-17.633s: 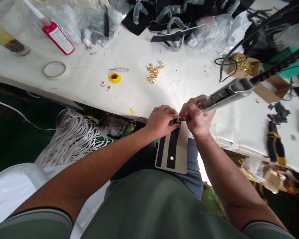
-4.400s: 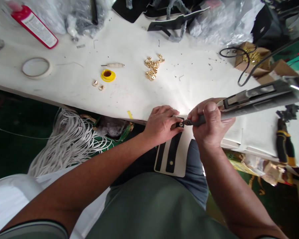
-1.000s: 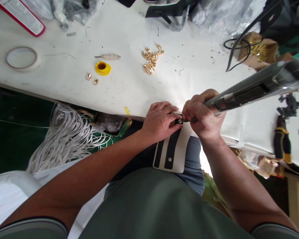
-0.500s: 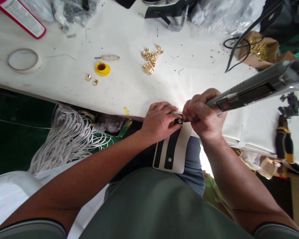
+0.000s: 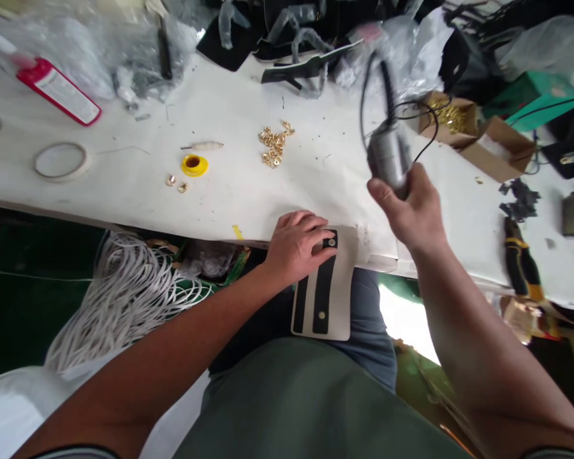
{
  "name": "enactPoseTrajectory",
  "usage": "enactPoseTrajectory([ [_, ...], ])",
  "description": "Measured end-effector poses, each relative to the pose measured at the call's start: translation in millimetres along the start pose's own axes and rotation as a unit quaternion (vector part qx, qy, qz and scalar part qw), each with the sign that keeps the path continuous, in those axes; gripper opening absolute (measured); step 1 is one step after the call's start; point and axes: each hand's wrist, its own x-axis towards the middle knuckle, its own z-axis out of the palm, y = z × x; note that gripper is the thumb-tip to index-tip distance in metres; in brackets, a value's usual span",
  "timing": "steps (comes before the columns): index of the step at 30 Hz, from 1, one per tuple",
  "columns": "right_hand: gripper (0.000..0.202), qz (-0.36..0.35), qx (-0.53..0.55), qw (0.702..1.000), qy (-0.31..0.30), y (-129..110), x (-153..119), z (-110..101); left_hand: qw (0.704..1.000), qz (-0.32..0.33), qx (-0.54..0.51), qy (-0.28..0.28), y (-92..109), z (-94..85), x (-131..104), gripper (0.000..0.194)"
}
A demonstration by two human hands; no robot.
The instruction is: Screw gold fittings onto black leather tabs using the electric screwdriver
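My left hand rests with its fingers apart on the upper left part of a beige panel with two black strips. The panel's upper end lies on the table edge, the rest over my lap. A round metal fastener shows beside my fingertips, and another sits near the strip's lower end. Raised above the table to the right, my right hand is closed round a grey electric tool with a black cable; its tip is hidden.
Gold fittings, a yellow spool and a tape roll lie on the white table. At the right are open boxes and pliers. White cord hangs below the left edge.
My right hand has lifted the tool off the fastener, up and to the right, turning it upright. My left hand stays on the panel. The view has shifted, bringing more of the table's far side in.
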Motion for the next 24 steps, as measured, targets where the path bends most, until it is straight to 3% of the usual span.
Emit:
enactPoseTrajectory([
  [3, 0.040, 0.063, -0.187, 0.980, -0.005, 30, -1, 2, 1.000, 0.000, 0.005, 0.005, -1, 0.4, 0, 0.026],
  [6, 0.039, 0.024, -0.245, 0.969, -0.031, 38, -11, 6, 1.000, 0.002, 0.007, 0.009, -1, 0.5, 1, 0.027],
  [9, 0.027, -0.053, -0.196, 0.979, 0.023, 20, -28, 6, 1.000, 0.005, 0.009, 0.010, 0, -0.1, 1, 0.028],
  [10, 0.021, -0.073, -0.155, 0.985, 0.010, 11, -35, 6, 1.000, 0.005, 0.009, 0.008, 0, -0.4, 1, 0.028],
  [15, 0.015, -0.094, 0.005, 0.981, -0.168, -14, -54, 16, 1.000, 0.004, 0.009, 0.001, -1, -1.1, 1, 0.032],
  [24, 0.016, -0.117, -0.058, 0.972, -0.194, -11, -52, 23, 1.000, 0.009, 0.011, -0.005, -2, -0.9, 0, 0.035],
])
